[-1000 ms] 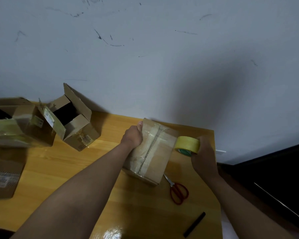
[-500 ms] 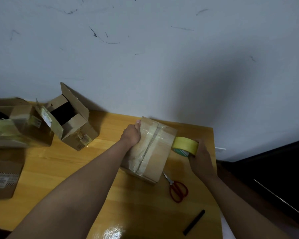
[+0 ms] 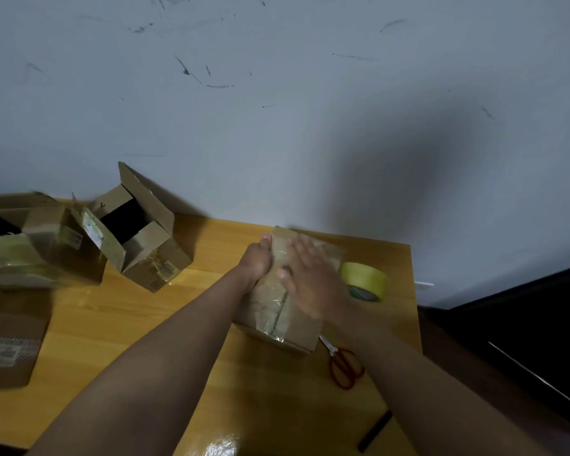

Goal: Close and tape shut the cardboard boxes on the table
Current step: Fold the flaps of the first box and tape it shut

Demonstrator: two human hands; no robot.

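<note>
A closed cardboard box (image 3: 273, 311) with clear tape along its top seam lies on the wooden table (image 3: 119, 324). My left hand (image 3: 256, 261) grips the box's left far edge, thumb on top. My right hand (image 3: 311, 279) lies flat on the box top with fingers spread, slightly blurred. The yellow tape roll (image 3: 364, 279) stands on the table right of the box, free of my hand. An open box (image 3: 139, 232) with flaps up stands at the back left.
Red-handled scissors (image 3: 344, 366) lie just right of the box's near corner. A black marker (image 3: 375, 431) rests near the table's front right edge. More cardboard boxes (image 3: 30, 245) crowd the left side, one (image 3: 9, 340) at the near left. A wall stands behind the table.
My right hand has let go of the yellow tape roll, left it on the table and moved left onto the box top. The left hand stays on the box.
</note>
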